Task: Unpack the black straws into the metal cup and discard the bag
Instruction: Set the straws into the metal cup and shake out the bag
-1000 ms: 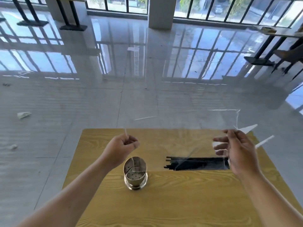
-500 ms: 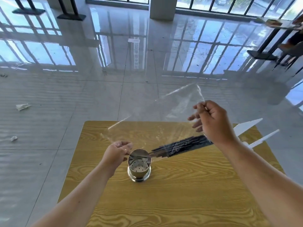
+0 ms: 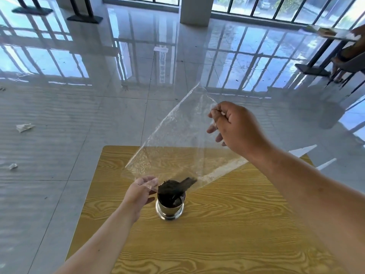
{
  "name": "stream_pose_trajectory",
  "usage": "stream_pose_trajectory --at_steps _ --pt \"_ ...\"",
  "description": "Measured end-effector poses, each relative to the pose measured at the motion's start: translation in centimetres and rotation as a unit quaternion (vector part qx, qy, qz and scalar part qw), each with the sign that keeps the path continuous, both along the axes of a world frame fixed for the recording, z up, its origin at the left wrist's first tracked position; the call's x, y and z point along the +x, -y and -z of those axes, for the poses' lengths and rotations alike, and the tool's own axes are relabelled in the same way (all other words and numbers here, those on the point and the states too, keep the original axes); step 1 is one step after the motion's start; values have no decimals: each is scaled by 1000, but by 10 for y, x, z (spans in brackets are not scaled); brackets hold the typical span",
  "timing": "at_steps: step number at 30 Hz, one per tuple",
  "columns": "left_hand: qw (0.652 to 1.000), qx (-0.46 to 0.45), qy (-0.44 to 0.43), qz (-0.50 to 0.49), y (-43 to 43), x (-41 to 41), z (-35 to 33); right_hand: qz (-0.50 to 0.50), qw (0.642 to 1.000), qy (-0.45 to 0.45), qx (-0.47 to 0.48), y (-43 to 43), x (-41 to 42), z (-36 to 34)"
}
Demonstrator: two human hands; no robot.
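A clear plastic bag (image 3: 177,147) hangs tilted steeply over the metal cup (image 3: 170,209), which stands on the wooden table (image 3: 227,230). My right hand (image 3: 235,126) pinches the bag's raised upper end. My left hand (image 3: 142,191) holds the bag's low open end right beside the cup's rim. The black straws (image 3: 173,189) fill the cup's mouth, and a few of them still slant out into the bag's opening.
White paper strips (image 3: 304,151) lie off the table's far right corner. Crumpled scraps (image 3: 24,127) lie on the glossy tiled floor at left. Table bases and a seated person's legs (image 3: 343,56) are at far right. A pillar (image 3: 194,10) stands beyond.
My right hand has lifted the bag's closed end higher, steepening the bag. The straws have slid down out of the bag into the cup. My left hand stayed beside the rim.
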State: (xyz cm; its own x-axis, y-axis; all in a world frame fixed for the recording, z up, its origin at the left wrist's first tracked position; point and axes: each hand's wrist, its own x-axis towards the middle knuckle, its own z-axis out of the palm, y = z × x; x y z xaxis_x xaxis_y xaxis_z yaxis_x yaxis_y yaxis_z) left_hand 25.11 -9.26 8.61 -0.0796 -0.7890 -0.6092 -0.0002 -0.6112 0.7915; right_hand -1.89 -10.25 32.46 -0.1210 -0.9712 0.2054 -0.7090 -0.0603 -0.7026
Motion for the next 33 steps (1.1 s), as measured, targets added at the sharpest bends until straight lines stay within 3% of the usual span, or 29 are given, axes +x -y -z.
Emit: stream_pose_trajectory --at_steps 7,20,28,33 --pt "1000 -21 15 14 -6 0 -13 -20 999 -41 -13 -2 2 -29" --pt "987 -129 -39 88 15 -30 -110 105 979 172 -29 -61 -117 -22" --pt "956 -202 -18 210 25 -69 -146 180 921 338 -72 -96 -179 -15" --pt "969 -182 -74 148 37 -92 -170 223 853 460 -105 -97 -182 -12"
